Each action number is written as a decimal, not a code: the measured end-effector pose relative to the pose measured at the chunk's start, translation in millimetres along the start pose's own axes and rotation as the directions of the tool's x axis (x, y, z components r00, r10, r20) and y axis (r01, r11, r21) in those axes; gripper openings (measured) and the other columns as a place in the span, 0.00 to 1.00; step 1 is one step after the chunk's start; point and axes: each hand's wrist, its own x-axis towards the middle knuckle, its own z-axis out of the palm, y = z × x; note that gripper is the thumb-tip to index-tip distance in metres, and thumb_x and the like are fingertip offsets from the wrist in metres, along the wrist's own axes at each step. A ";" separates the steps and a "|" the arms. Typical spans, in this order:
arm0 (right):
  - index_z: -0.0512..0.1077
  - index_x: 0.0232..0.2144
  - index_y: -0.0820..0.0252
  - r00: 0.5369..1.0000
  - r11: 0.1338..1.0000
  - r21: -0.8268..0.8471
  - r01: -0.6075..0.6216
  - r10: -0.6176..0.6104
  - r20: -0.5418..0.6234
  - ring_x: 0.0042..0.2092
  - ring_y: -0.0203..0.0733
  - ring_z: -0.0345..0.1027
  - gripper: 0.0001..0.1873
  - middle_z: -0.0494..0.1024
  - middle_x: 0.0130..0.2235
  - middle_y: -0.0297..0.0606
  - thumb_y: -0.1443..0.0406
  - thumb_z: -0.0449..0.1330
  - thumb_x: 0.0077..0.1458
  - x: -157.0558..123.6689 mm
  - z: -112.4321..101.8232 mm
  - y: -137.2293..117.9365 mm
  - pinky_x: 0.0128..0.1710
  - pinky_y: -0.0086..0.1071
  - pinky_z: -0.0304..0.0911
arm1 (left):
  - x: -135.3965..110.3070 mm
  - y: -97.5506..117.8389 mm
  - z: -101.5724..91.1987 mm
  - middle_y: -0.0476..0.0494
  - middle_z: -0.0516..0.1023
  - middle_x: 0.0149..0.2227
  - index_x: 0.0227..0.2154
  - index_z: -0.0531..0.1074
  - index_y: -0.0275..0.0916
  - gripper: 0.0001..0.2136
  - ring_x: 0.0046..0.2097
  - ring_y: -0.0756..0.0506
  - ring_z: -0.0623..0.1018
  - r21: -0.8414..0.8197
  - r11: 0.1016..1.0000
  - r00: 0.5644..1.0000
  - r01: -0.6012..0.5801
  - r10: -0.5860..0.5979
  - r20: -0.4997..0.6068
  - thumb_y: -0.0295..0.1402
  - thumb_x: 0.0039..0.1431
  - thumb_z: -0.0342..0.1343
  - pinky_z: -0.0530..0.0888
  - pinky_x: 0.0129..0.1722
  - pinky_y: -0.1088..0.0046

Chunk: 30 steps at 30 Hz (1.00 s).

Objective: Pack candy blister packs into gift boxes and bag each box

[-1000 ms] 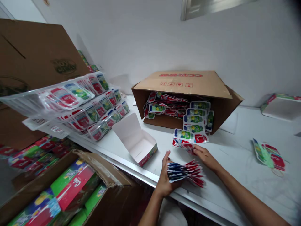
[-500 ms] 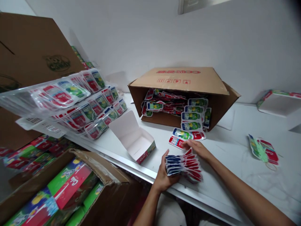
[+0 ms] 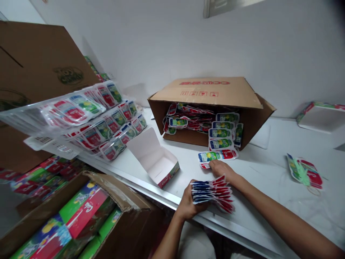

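My left hand grips a stack of flat red, white and blue packets on edge near the front of the white table. Reaching forward, my right hand lies over a loose packet on the table, fingers bent down onto it. That packet sits at the foot of a heap of packets spilling from a cardboard box lying on its side. A small open white carton stands to the left of my hands.
Clear trays of packets are stacked at the left, tilted. A large brown box stands behind them. Below the table's edge a cardboard box holds colourful cartons. Flattened cartons lie at the right, a white carton beyond them.
My right hand moved forward, from beside the stack onto the loose packets near the box. The left hand keeps its hold on the stack, which stays put.
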 end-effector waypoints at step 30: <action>0.74 0.45 0.59 0.970 0.952 0.299 -0.062 0.129 -0.208 0.46 0.48 0.71 0.21 0.79 0.44 0.45 0.60 0.42 0.66 -43.8 -10.7 36.3 0.47 0.40 0.65 | 4.7 -4.0 1.9 0.41 0.75 0.45 0.49 0.63 0.38 0.31 0.46 0.41 0.76 0.068 0.998 1.000 -0.007 0.005 0.023 0.29 0.40 0.68 0.72 0.50 0.61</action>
